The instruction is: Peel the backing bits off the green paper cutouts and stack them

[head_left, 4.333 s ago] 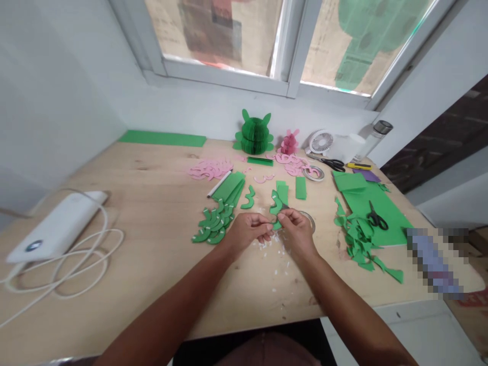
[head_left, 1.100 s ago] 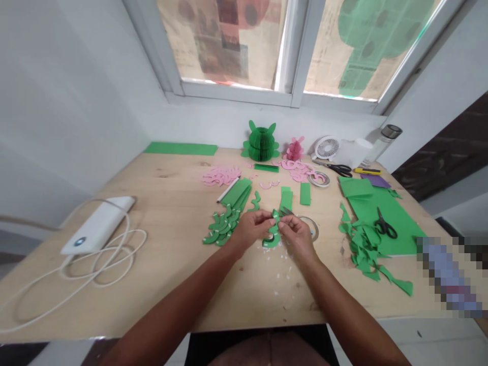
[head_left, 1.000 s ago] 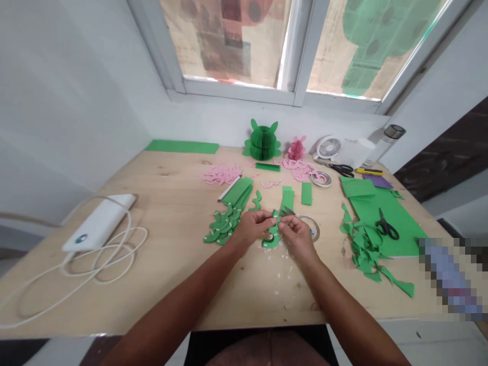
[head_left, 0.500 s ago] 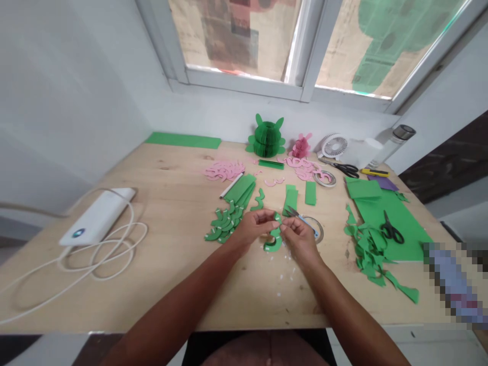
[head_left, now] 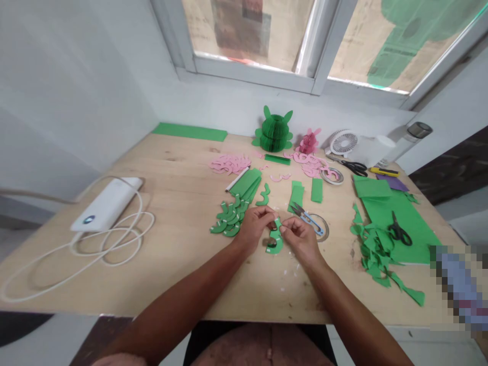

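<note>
My left hand [head_left: 256,230] pinches a wavy green paper cutout [head_left: 279,245] near its upper end. The cutout's curved lower part hangs over the table, with a small white patch on its tip. My right hand [head_left: 304,239] is closed at the cutout's right edge, thumb and forefinger pressed together; whether they grip the paper or a tiny bit on it is too small to tell. Left of my hands lies a heap of similar green cutouts [head_left: 229,217] with white patches. Just beyond my right hand, blue-handled snips [head_left: 310,221] rest over a tape roll [head_left: 327,230].
Green strips [head_left: 247,183], a white pen [head_left: 237,179] and pink cutouts [head_left: 231,164] lie farther back. Green and pink paper figures [head_left: 275,133] stand by the wall. Right are green scraps [head_left: 375,254] and black scissors [head_left: 399,233]; left, a white power bank [head_left: 109,203] with cable.
The camera view has shifted slightly, moving the table's contents a little to the right. Both hands stay together at the green cutout, whose lower curve has turned a little.
</note>
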The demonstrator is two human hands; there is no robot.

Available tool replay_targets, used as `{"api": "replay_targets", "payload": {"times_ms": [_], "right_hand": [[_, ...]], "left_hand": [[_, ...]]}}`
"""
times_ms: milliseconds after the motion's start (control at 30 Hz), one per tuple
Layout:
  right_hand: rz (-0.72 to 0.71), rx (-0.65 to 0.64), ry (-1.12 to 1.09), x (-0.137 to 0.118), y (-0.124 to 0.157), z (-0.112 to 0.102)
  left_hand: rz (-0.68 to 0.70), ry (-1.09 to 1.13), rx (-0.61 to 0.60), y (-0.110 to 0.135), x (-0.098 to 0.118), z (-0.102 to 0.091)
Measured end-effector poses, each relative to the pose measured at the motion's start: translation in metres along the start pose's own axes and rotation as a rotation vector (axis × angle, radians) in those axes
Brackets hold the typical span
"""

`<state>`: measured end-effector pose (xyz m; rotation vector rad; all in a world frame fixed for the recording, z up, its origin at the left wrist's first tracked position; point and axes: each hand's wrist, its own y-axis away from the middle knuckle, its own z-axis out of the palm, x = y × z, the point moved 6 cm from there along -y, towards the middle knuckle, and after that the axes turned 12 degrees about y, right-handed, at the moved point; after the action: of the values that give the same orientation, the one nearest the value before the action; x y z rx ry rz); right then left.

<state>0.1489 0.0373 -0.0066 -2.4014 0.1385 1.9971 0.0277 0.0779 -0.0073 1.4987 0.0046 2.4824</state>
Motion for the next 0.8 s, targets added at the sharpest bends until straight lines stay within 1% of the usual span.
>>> {"api": "replay_targets", "payload": {"times_ms": [100, 200, 300, 367, 467, 533, 667, 800], "right_hand": [[0.022, -0.007, -0.018, 0.003, -0.001, 0.0], [0.064, 0.008, -0.086, 0.01, -0.004, -0.002], [0.107, 0.068, -0.194, 0.015, -0.007, -0.009], [0.136, 0.122, -0.254, 0.017, -0.009, -0.015], [0.167, 0.179, -0.302, 0.017, -0.009, -0.019], [0.173, 0.191, -0.312, 0.015, -0.009, -0.02], [0.16, 0.168, -0.316, 0.012, -0.009, -0.019], [0.113, 0.141, -0.304, 0.01, -0.009, -0.02]], "left_hand": [[-0.021, 0.049, -0.007, 0.0, -0.001, 0.0], [-0.1, 0.072, -0.044, 0.0, -0.004, 0.003], [-0.171, 0.091, -0.072, 0.001, -0.007, 0.005], [-0.187, 0.094, -0.084, 0.001, -0.008, 0.006], [-0.182, 0.04, -0.118, 0.002, -0.01, 0.008], [-0.167, 0.006, -0.137, 0.003, -0.011, 0.008], [-0.131, -0.028, -0.128, 0.001, -0.012, 0.006], [-0.131, -0.022, -0.1, 0.0, -0.012, 0.003]]}}
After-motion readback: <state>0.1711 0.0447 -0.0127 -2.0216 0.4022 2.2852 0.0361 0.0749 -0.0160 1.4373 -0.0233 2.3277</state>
